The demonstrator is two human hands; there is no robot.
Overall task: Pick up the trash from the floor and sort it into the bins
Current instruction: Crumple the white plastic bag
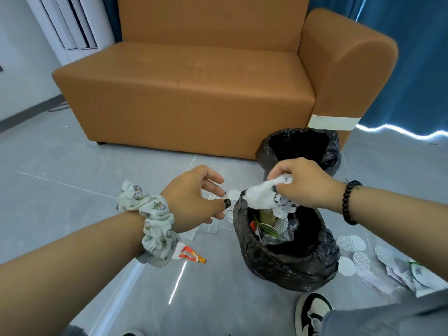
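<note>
My right hand (303, 183) grips a crumpled white tissue (264, 195) just above the near bin (291, 260), a black-bagged bin holding several wrappers and discs. A second black-bagged bin (332, 151) stands behind it, against the sofa, and looks dark inside. My left hand (196, 195) hovers to the left of the near bin with fingers loosely spread and nothing in it. An orange and white wrapper (190, 254) lies on the floor below my left wrist. White round discs (351, 243) and paper scraps (402, 272) lie on the floor to the right of the near bin.
A brown sofa (194, 93) fills the back, with blue curtains (417, 57) to its right. Grey tiled floor (60, 190) stretches to the left. My shoe (312, 311) stands in front of the near bin. More white discs (234, 194) lie between my hands.
</note>
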